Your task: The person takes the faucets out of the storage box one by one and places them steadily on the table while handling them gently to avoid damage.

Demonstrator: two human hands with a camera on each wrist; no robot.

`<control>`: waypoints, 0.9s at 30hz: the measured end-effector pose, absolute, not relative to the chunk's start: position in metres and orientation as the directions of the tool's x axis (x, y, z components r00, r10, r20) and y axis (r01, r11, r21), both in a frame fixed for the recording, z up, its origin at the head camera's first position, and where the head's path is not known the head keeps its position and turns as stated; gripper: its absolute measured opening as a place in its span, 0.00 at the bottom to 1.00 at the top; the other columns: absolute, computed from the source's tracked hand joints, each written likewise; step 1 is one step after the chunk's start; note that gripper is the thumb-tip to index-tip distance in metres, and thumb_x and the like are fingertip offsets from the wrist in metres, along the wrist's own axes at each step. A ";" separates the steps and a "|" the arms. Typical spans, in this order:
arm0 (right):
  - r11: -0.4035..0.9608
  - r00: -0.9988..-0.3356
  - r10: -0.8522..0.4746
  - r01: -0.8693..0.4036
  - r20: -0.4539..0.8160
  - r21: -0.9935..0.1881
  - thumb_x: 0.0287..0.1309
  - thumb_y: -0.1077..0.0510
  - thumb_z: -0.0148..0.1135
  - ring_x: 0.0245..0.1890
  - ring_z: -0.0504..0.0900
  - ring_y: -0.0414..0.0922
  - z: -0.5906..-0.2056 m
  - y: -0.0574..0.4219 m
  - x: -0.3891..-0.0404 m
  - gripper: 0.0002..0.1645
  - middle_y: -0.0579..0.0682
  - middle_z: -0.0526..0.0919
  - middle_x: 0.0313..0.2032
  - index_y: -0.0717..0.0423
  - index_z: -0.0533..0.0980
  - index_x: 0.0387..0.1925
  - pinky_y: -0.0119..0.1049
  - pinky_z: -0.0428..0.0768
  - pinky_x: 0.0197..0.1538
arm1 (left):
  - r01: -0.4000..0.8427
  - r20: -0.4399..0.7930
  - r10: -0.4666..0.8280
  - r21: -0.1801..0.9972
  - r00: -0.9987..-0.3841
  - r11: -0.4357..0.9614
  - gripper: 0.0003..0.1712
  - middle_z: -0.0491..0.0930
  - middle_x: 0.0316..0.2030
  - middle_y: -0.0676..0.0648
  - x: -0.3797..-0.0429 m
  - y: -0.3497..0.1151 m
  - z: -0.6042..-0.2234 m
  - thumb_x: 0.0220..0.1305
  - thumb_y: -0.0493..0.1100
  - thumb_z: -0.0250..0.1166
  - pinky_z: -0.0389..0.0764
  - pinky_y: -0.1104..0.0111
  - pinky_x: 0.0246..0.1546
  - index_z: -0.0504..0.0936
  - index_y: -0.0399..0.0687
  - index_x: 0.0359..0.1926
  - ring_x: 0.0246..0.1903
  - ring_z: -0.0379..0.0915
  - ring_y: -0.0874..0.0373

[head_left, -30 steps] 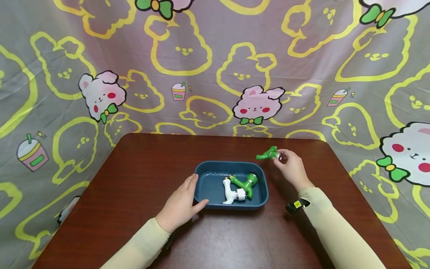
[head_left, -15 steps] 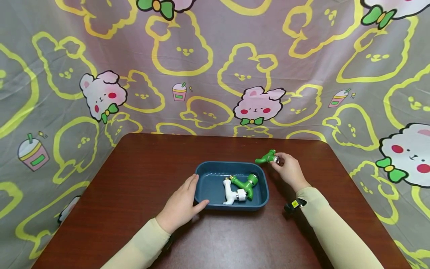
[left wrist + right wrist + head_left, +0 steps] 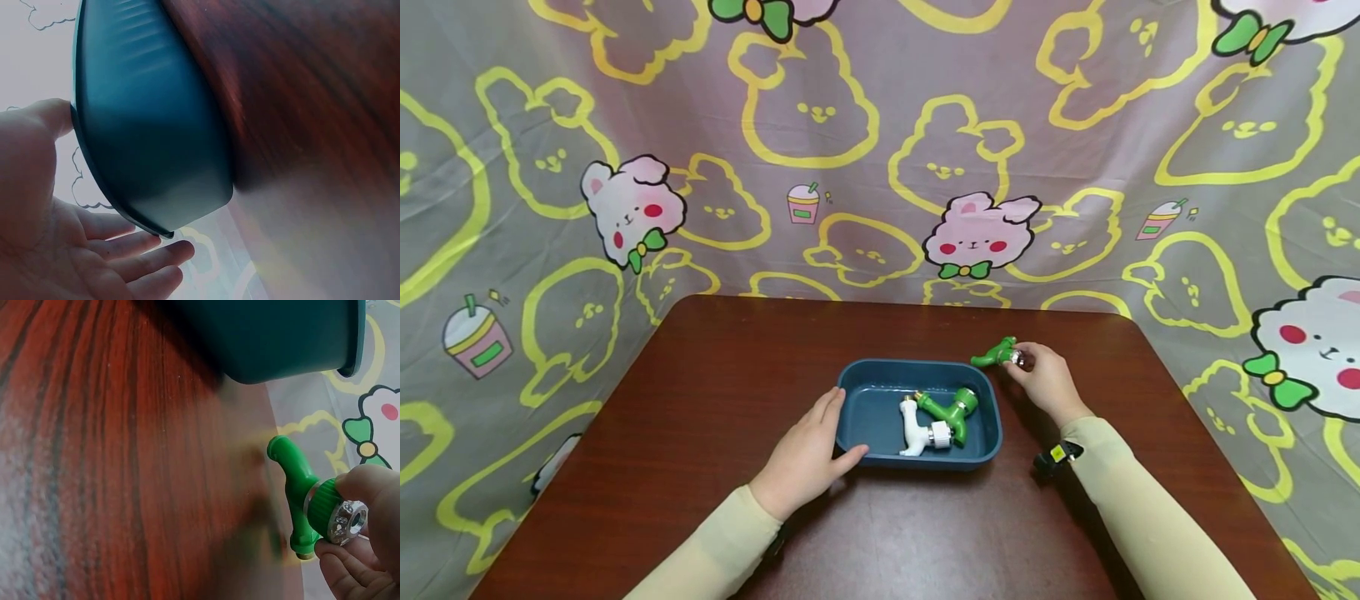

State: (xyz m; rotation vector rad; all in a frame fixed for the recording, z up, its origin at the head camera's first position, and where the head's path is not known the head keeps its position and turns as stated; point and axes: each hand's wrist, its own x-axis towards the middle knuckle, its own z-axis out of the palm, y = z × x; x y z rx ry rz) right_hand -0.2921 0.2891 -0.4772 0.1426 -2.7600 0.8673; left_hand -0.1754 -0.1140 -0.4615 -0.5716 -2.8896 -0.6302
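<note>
At the blue basin's (image 3: pixel 917 462) left end, my left hand (image 3: pixel 801 458) touches the rim with thumb and fingers extended. The left wrist view shows the thumb (image 3: pixel 53 115) against the rim and the fingers loosely spread beside it. Beyond the basin's right back corner, my right hand (image 3: pixel 1048 382) pinches a green faucet (image 3: pixel 996 353) by its ribbed, silver-capped handle. In the right wrist view the faucet's (image 3: pixel 297 481) spout and threaded end stick out past the fingers. Inside the basin, toward its right, lie a white faucet (image 3: pixel 914 429) and another green faucet (image 3: pixel 957 417), touching or overlapping.
The basin stands on a dark reddish-brown wooden table (image 3: pixel 737 358). A patterned cloth (image 3: pixel 865 100) with cartoon animals hangs behind the table and along both sides.
My right hand has come slightly lower and toward the left with the green faucet, then stayed almost still over the last half second. The left hand and the basin have stayed put.
</note>
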 end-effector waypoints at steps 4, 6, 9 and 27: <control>0.822 -0.964 -0.024 -0.169 0.264 -0.543 0.65 0.55 0.69 0.48 0.83 0.61 -0.478 0.290 -0.293 0.26 0.68 0.83 0.49 0.69 0.77 0.57 0.58 0.81 0.56 | 0.395 0.208 0.339 0.377 -0.917 0.838 0.55 0.65 0.74 0.33 -0.175 -0.114 -0.461 0.63 0.63 0.72 0.79 0.51 0.62 0.61 0.33 0.76 0.68 0.71 0.41; 0.823 -0.964 -0.025 -0.171 0.266 -0.542 0.65 0.55 0.69 0.48 0.83 0.61 -0.478 0.290 -0.293 0.26 0.68 0.83 0.49 0.69 0.77 0.57 0.58 0.81 0.55 | 0.398 0.210 0.341 0.378 -0.916 0.836 0.55 0.65 0.74 0.33 -0.175 -0.114 -0.461 0.63 0.63 0.72 0.79 0.51 0.62 0.61 0.32 0.76 0.68 0.71 0.41; 0.823 -0.963 -0.028 -0.174 0.267 -0.541 0.64 0.56 0.69 0.47 0.83 0.61 -0.478 0.290 -0.293 0.25 0.68 0.83 0.48 0.69 0.77 0.56 0.58 0.80 0.55 | 0.399 0.212 0.342 0.376 -0.916 0.836 0.55 0.65 0.73 0.33 -0.175 -0.114 -0.461 0.63 0.63 0.72 0.80 0.52 0.62 0.62 0.32 0.76 0.68 0.72 0.41; 0.831 -0.970 -0.068 -0.185 0.234 -0.524 0.64 0.57 0.70 0.45 0.81 0.59 -0.477 0.292 -0.297 0.25 0.66 0.80 0.46 0.71 0.76 0.55 0.57 0.81 0.53 | 0.412 0.234 0.346 0.367 -0.909 0.834 0.54 0.66 0.72 0.32 -0.175 -0.114 -0.459 0.62 0.61 0.73 0.80 0.51 0.61 0.62 0.31 0.75 0.67 0.73 0.41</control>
